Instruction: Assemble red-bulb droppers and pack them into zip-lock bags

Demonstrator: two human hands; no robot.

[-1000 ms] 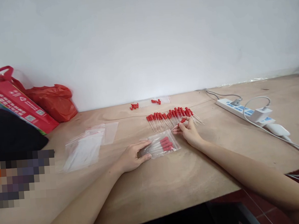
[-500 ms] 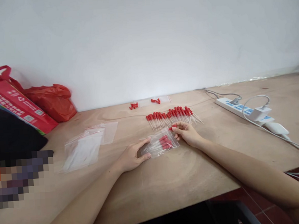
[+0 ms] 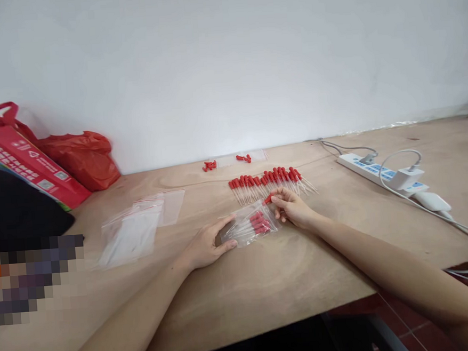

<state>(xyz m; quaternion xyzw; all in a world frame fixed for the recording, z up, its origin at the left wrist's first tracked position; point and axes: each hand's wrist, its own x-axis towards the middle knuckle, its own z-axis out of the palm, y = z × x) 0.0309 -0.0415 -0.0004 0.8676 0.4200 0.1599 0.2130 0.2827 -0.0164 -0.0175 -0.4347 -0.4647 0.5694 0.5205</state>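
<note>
A small clear zip bag (image 3: 249, 227) lies on the wooden table (image 3: 265, 280), with several red-bulbed droppers inside. My left hand (image 3: 207, 246) grips the bag's left end, thumb and fingers closed on the plastic. My right hand (image 3: 290, 206) pinches one red-bulbed dropper (image 3: 267, 199) at the bag's right, open end. Just behind, a row of several red-bulbed droppers (image 3: 268, 182) lies side by side on the table.
A stack of empty zip bags (image 3: 136, 230) lies to the left. A red plastic bag (image 3: 82, 158) and a red box (image 3: 28, 166) stand at the back left. Loose red bulbs (image 3: 210, 166) sit near the wall. A white power strip (image 3: 380, 173) with cables lies right.
My right hand has come away from the row of droppers with one dropper and moved left and down to the bag's mouth. My left hand has stayed on the bag.
</note>
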